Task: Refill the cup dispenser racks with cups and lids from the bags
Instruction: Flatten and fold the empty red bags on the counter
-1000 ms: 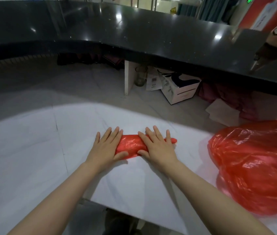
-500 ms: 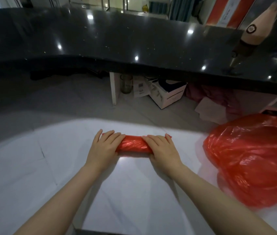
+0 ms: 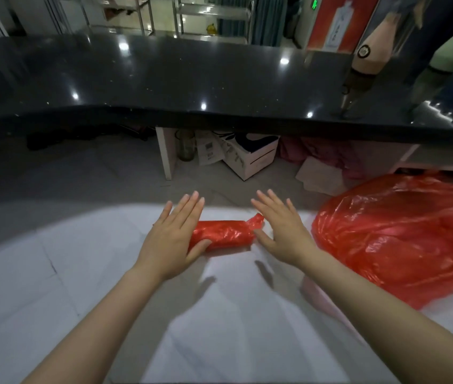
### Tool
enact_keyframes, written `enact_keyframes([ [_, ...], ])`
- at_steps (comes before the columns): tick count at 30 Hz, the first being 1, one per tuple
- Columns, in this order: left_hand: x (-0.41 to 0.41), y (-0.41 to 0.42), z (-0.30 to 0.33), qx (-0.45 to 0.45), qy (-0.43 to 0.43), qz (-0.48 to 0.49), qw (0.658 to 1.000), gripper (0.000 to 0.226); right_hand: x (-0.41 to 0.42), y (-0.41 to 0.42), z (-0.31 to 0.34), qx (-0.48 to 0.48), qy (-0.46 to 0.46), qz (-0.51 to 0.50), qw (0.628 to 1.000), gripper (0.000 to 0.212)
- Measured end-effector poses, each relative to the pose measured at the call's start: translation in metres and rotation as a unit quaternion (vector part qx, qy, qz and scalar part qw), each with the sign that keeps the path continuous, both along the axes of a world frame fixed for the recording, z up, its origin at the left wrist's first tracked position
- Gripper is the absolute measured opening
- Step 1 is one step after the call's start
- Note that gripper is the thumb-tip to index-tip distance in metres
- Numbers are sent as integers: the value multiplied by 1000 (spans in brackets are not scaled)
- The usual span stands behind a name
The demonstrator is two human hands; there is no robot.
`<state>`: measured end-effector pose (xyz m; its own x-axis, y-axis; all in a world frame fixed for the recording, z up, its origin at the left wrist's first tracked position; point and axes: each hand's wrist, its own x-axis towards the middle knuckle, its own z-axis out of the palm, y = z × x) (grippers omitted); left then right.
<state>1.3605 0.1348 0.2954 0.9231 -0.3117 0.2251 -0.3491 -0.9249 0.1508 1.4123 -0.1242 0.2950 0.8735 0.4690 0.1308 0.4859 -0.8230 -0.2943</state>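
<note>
Right now a rolled-up red plastic bag [image 3: 221, 236] lies crosswise on the white marble desk [image 3: 53, 286], a tight little tube with a twisted tail poking up at its right end. Left hand [image 3: 171, 236] lies flat over the roll's left end, fingers straight and together, thumb pressed along the near side of the plastic, so that grip is flat and pressing, not clenched. Right hand [image 3: 282, 231] sits at the roll's right end with fingers spread and straight, thumb just touching the end of the bag; whether the palm rests on the desk or hovers just above it, I cannot tell. Both forearms reach in from the bottom of the view. Off to the right, well apart from the roll, a big crumpled red bag [image 3: 402, 234] slumps on the same desk. Beyond the desk, a glossy black counter [image 3: 164, 79] curves across, with a white box [image 3: 253, 159] on the floor beneath it.
</note>
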Motion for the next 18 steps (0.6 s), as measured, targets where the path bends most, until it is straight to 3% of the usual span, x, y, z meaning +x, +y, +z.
enact_keyframes([
  [6, 9, -60, 15, -9, -16, -23, 1000, 72, -19, -102, 38, 84, -90, -62, 990, 36],
  [10, 13, -127, 18, -24, -22, -38, 999, 70, -35, -190, 35, 59, -122, -122, 983, 33],
  [14, 6, -202, 8, -114, 31, -4, 993, 67, -42, -281, 15, 7, -90, -204, 975, 52],
  [18, -11, -270, -6, -301, 117, 56, 945, 67, -48, -348, -9, -29, 38, -196, 979, 81],
])
